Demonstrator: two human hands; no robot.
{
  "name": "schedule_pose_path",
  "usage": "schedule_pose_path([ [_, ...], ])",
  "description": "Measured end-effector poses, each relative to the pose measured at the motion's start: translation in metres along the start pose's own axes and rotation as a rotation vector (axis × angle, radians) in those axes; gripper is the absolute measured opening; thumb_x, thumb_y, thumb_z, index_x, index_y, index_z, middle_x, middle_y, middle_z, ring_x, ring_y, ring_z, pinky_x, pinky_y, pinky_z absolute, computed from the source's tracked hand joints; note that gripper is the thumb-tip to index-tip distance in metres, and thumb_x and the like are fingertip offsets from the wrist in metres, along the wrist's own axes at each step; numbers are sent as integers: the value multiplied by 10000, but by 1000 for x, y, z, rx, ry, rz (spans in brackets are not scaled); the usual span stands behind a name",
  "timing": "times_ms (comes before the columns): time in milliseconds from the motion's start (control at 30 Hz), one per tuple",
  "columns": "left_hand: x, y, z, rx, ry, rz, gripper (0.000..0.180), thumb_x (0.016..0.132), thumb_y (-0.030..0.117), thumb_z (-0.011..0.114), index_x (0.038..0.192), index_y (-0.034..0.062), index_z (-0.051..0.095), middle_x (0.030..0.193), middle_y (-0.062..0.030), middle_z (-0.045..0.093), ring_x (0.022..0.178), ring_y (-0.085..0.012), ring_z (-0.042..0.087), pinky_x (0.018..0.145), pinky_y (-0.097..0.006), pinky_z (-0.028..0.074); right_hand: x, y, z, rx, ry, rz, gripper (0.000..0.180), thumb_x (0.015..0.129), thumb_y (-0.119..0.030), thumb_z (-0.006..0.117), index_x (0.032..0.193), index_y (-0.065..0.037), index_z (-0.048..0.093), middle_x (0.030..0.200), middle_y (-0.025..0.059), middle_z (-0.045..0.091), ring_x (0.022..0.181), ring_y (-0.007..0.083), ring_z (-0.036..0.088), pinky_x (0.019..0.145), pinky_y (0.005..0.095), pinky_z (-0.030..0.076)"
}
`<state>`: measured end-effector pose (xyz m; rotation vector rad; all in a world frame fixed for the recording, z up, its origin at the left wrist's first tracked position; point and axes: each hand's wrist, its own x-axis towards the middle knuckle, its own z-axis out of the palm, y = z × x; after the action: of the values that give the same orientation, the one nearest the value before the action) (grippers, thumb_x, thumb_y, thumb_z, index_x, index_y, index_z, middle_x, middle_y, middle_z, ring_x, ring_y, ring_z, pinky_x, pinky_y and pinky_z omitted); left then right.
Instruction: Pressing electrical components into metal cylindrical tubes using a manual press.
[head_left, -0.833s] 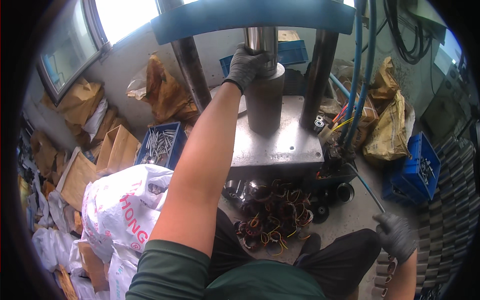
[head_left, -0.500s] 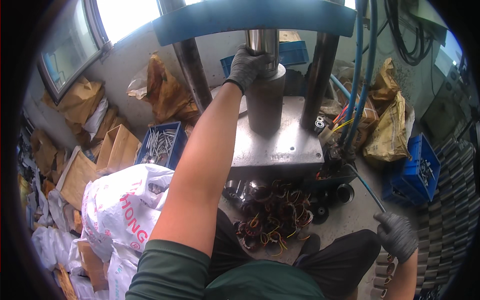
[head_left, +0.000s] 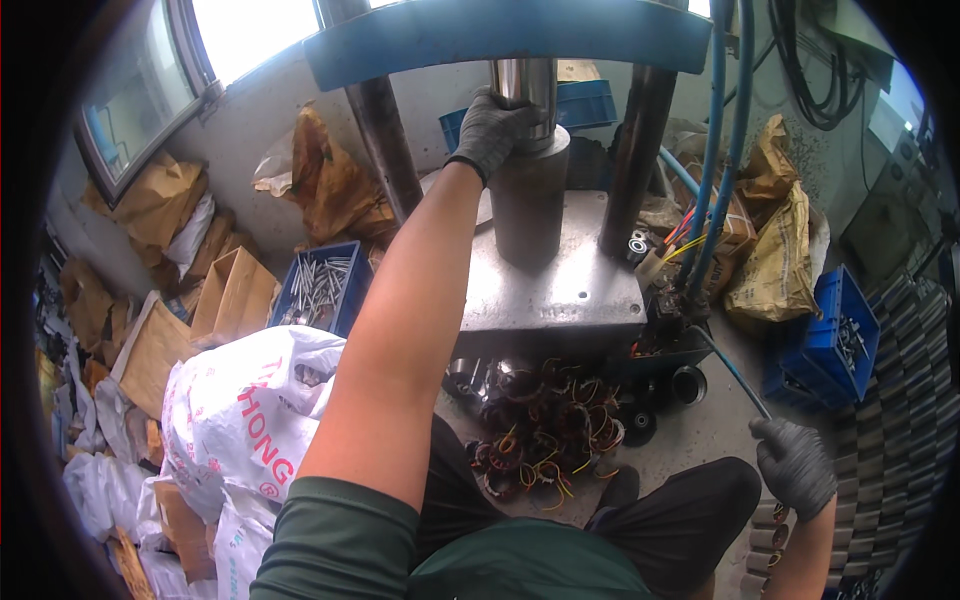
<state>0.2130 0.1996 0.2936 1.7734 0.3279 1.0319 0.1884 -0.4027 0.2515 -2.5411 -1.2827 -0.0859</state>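
Note:
My left hand (head_left: 492,130), in a dark grey glove, reaches into a press and is closed round the lower end of a shiny steel cylinder (head_left: 526,78). That piece meets the top of a thicker dull grey metal cylinder (head_left: 528,210), which stands upright on the press's steel bed (head_left: 560,300). The fingers on the far side are partly hidden. Low on the right, my right hand (head_left: 796,468), gloved the same, is closed on the end of a thin lever rod (head_left: 735,370) that slants up to the press's side.
A blue crossbeam (head_left: 510,38) and dark columns frame the press. Wire-wound copper coils (head_left: 545,430) lie on the floor below. Blue crates (head_left: 350,290) of metal parts, white sacks (head_left: 235,410) and stacked grey metal pieces (head_left: 900,400) stand around. Blue hoses (head_left: 728,150) hang at right.
My right hand and the lever's end have shifted very slightly upward. My left hand keeps its place on the shiny steel cylinder.

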Motion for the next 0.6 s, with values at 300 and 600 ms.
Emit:
schedule_pose_path([
  [300, -1, 0, -1, 25, 11, -25, 643, 705, 290, 955, 1158, -6, 609, 1069, -155, 730, 998, -230, 716, 928, -351, 572, 0, 5, -4, -63, -293, 45, 232, 869, -106, 660, 1058, -60, 787, 946, 203, 753, 893, 386, 735, 824, 467, 596],
  [600, -2, 2, 0, -7, -11, -5, 612, 715, 241, 944, 1166, -14, 618, 1045, -145, 737, 967, -224, 720, 908, -357, 581, 1, 7, -5, -46, -222, 2, 252, 869, -85, 651, 1083, -51, 778, 966, 213, 752, 909, 385, 733, 821, 467, 591],
])
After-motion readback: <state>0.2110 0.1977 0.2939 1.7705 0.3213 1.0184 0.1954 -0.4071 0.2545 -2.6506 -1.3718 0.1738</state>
